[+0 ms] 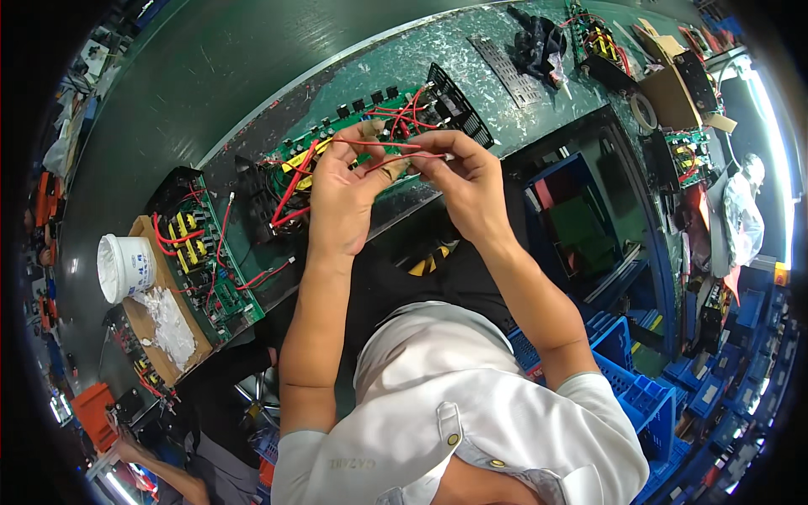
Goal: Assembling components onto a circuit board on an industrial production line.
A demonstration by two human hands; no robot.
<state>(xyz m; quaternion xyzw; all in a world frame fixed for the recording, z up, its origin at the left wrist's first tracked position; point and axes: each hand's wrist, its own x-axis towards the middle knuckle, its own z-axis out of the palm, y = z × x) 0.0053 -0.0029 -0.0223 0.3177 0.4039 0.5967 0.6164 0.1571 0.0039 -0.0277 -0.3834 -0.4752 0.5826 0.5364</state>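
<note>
My left hand (pixel 343 198) and my right hand (pixel 467 187) are raised close together over the near side of a green circuit board (pixel 324 133). Thin red wires (pixel 379 144) stretch between my pinched fingers, with both hands gripping them. Yellow-wrapped parts, thicker red leads (pixel 292 192) and a row of black components show on the board around my left hand. At its right end stands a black vented panel (pixel 459 105). My hands and wrists hide part of the board, and where the held wires end is hard to make out.
Left of me lies a second circuit board (pixel 240 307) with yellow-wrapped parts, beside a white bucket (pixel 126 268) and a paste-smeared cardboard box (pixel 172 328). A perforated metal strip (pixel 505 71) lies far right, near a tape roll (pixel 643 111). Blue crates (pixel 635 396) stand right; another person's arm (pixel 168 473) shows lower left.
</note>
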